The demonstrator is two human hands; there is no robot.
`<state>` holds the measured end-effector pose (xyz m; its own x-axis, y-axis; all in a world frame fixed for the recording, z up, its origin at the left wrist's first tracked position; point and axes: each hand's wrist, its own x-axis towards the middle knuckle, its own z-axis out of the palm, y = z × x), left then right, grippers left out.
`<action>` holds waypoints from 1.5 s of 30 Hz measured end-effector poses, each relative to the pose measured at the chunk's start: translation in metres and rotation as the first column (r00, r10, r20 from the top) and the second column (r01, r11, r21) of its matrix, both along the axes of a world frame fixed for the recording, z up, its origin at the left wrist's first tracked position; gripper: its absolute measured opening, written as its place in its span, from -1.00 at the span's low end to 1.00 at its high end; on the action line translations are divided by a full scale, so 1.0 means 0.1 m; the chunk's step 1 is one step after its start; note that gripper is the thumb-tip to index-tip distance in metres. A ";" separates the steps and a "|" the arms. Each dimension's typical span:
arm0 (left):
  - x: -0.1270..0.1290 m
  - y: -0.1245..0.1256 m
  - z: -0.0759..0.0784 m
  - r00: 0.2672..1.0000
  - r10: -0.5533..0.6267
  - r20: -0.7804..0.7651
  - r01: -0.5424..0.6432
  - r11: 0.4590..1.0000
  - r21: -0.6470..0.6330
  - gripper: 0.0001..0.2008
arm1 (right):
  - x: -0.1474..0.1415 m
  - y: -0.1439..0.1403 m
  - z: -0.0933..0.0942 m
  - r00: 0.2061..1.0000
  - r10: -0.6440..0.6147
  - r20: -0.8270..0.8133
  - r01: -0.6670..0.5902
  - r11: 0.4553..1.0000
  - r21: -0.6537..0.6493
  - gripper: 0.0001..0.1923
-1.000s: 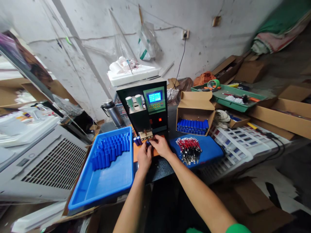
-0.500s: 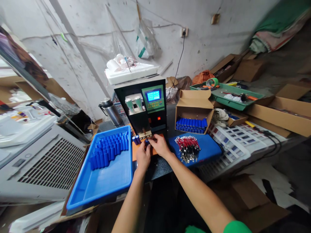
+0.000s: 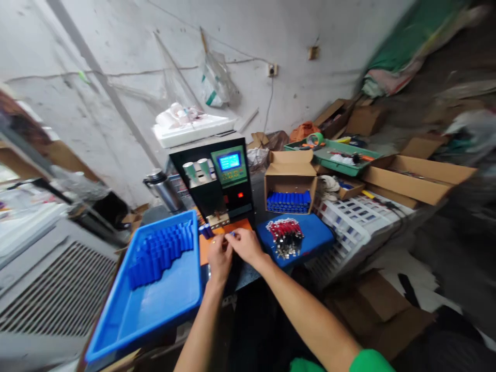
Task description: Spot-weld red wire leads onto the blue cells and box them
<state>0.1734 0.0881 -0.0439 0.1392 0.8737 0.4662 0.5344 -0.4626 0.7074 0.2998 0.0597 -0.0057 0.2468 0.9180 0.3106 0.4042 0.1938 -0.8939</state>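
My left hand (image 3: 220, 257) and my right hand (image 3: 247, 245) meet in front of a black spot welder (image 3: 236, 210), fingers pinched together. A small blue end of a battery cell (image 3: 232, 234) shows between the fingertips; the fingers hide most of it. Just behind my hands are the welder's electrode tips and brass-coloured holder (image 3: 218, 219). Two more blue cells (image 3: 206, 231) stand beside the holder, left of my hands. Under them lies an orange board (image 3: 242, 225).
At left, a blue tray (image 3: 163, 305) holds rows of blue cells. To the right, red and black wire leads (image 3: 287, 235) lie on a blue pad (image 3: 315, 235). Behind are an open carton (image 3: 290, 168) of cells and a green tray (image 3: 344, 166). A steel flask (image 3: 166, 191) stands behind the blue tray.
Both hands have drawn back from the welder's electrodes towards me, with the battery cell between the fingers. The camera view has shifted, so the scene sits lower and further left.
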 end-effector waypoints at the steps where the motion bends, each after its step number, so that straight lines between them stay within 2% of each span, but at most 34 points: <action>1: 0.00 0.02 -0.02 0.999 -0.016 -0.049 0.020 0.996 0.085 -0.72 | 0.00 -0.01 0.02 1.000 -0.021 0.022 0.021 1.000 -0.010 -0.69; 3: 0.02 0.07 -0.05 0.993 0.001 -0.116 0.026 0.973 0.231 -0.73 | 0.03 0.00 0.01 0.999 -0.040 0.002 0.040 0.999 -0.020 -0.68; 6: 0.05 0.14 -0.05 0.989 -0.009 -0.150 0.066 0.925 0.375 -0.68 | 0.18 0.06 -0.09 0.988 -0.015 -0.155 0.015 1.000 0.003 -0.78; 9: 0.06 0.16 -0.01 0.982 -0.009 -0.187 0.100 0.872 0.480 -0.71 | 0.52 0.07 -0.21 0.951 -0.066 -0.303 0.076 0.997 0.020 -0.81; 11: 0.06 0.16 0.00 0.969 -0.007 -0.247 0.138 0.846 0.515 -0.78 | 0.86 0.05 -0.24 0.938 -0.142 -0.316 0.161 0.986 0.034 -0.78; 13: 0.06 0.17 -0.01 0.957 0.005 -0.289 0.159 0.825 0.542 -0.81 | 1.27 0.04 -0.22 0.925 -0.269 -0.270 0.295 0.953 0.061 -0.74; 15: 0.07 0.18 -0.01 0.957 0.029 -0.288 0.149 0.803 0.576 -0.82 | 1.68 0.04 -0.16 0.871 -0.452 -0.190 0.478 0.869 0.125 -0.72; 16: 0.08 0.19 -0.01 0.959 0.043 -0.281 0.139 0.791 0.595 -0.83 | 1.87 0.05 -0.12 0.848 -0.516 -0.119 0.530 0.829 0.179 -0.70; 18: 0.09 0.20 0.00 0.958 0.059 -0.280 0.137 0.766 0.628 -0.84 | 2.15 0.08 -0.05 0.788 -0.613 0.060 0.578 0.770 0.270 -0.67; 20: 0.08 0.21 0.00 0.952 0.063 -0.298 0.154 0.744 0.651 -0.84 | 2.32 0.13 0.00 0.703 -0.647 0.294 0.603 0.762 0.235 -0.65; 23: 0.05 0.22 0.01 0.945 0.058 -0.321 0.180 0.728 0.662 -0.85 | 2.36 0.20 0.05 0.577 -0.519 0.631 0.660 0.751 0.014 -0.61; 25: 0.04 0.22 0.00 0.945 0.056 -0.323 0.185 0.722 0.666 -0.86 | 2.33 0.23 0.06 0.529 -0.395 0.751 0.681 0.725 -0.098 -0.56; 27: 0.04 0.23 0.00 0.946 0.057 -0.318 0.184 0.716 0.674 -0.86 | 2.29 0.23 0.07 0.506 -0.318 0.802 0.681 0.718 -0.145 -0.50; 33: 0.05 0.25 0.00 0.952 0.071 -0.299 0.168 0.696 0.698 -0.85 | 2.31 0.23 0.09 0.492 -0.217 0.843 0.637 0.750 -0.179 -0.45; 38: 0.06 0.24 -0.02 0.951 0.067 -0.302 0.172 0.697 0.696 -0.84 | 2.38 0.32 0.14 0.521 -0.198 0.830 0.646 0.727 -0.232 -0.42; 42: 0.08 0.23 -0.04 0.950 0.083 -0.300 0.156 0.709 0.688 -0.84 | 2.41 0.29 0.11 0.536 -0.250 0.807 0.645 0.737 -0.200 -0.45; 45: 0.09 0.21 -0.05 0.947 0.082 -0.309 0.158 0.720 0.676 -0.85 | 2.40 0.16 -0.03 0.582 -0.376 0.721 0.607 0.791 -0.078 -0.49</action>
